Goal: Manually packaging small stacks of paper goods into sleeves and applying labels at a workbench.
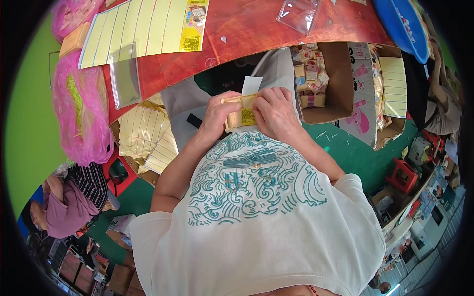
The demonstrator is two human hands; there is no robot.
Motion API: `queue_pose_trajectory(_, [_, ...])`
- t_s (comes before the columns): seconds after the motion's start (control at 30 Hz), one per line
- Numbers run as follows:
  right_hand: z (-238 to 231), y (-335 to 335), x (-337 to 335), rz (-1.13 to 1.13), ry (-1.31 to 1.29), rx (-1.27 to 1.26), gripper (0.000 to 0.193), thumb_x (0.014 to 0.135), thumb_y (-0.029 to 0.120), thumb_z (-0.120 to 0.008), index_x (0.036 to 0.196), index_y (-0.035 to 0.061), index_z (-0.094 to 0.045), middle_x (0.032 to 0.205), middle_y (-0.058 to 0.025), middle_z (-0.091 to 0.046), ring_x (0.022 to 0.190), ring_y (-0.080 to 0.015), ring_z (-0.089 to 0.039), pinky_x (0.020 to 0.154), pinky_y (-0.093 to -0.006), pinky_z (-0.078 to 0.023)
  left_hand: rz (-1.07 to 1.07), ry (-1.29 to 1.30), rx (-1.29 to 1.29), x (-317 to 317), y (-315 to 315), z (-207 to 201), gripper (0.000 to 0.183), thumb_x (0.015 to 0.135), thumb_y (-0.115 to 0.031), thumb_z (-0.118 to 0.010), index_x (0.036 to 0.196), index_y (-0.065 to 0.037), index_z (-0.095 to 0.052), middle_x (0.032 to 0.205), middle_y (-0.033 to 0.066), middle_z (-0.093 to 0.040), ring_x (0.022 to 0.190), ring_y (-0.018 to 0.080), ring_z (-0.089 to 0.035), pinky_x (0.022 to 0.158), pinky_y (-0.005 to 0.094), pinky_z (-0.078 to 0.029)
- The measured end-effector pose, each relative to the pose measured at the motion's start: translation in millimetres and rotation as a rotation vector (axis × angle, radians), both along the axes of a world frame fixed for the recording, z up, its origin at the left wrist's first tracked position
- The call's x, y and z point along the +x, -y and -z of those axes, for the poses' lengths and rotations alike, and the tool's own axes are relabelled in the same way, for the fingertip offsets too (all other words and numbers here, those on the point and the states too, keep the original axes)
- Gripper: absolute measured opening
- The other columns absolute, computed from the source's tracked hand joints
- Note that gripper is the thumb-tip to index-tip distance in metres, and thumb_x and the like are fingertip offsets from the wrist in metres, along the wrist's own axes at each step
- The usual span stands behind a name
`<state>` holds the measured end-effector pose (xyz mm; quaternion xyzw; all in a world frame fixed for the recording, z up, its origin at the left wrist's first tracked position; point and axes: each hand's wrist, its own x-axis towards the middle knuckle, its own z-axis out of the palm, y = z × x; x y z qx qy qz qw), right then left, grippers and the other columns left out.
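Close to my lap, beyond the table's near edge, a small pale-yellow packet (234,118) with a printed yellow label is held between both hands. My left hand (216,114) grips its left end, thumb lying across the top. My right hand (276,109) pinches its right side with bent fingers, which hide part of it. A blank white slip (252,85) stands up just behind the packet; whether it is attached I cannot tell.
The red table (237,29) carries a striped yellow sheet (143,27), a clear plastic case (125,74) and another clear case (299,15). A blue basin (402,27) sits far right. Cardboard boxes (338,81) of small packets stand right. Pink bags (81,108) hang left.
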<state>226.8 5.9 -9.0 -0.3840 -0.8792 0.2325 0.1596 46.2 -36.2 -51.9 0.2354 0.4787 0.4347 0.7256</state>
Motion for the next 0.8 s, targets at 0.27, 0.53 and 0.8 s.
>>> queue_pose_trajectory(0.27, [-7,-4,1,0.142,0.004,-0.128,0.018,0.072,0.007,-0.068,0.085,0.007,-0.056,0.09,-0.0079,-0.052,0.091,-0.028,-0.053,0.087,-0.0414,-0.036,0.047,0.018,-0.034,-3,-1,0,0.03,0.082,-0.009,-0.055,0.107,0.005,-0.058,0.097,0.0113,-0.064,0.086,0.0159,-0.063,0.079,0.026,-0.05])
queue_pose_trajectory(0.53, [6,-10,9,0.143,-0.042,-0.175,0.015,0.077,0.007,-0.066,0.088,0.0062,-0.057,0.086,-0.0071,-0.052,0.092,-0.0266,-0.054,0.086,-0.0385,-0.036,0.024,0.039,-0.031,0,1,4,0.029,0.082,-0.012,-0.054,0.105,0.005,-0.06,0.094,0.0101,-0.065,0.083,0.0142,-0.063,0.076,0.025,-0.049])
queue_pose_trajectory(0.8, [-1,-3,10,-0.212,-0.234,-0.115,0.014,0.074,0.003,-0.067,0.087,0.0049,-0.061,0.086,-0.009,-0.057,0.085,-0.0289,-0.057,0.077,-0.0378,-0.044,0.017,0.067,-0.058,-2,2,6,0.027,0.082,-0.008,-0.053,0.105,0.006,-0.059,0.097,0.0125,-0.065,0.085,0.0171,-0.064,0.079,0.0269,-0.051])
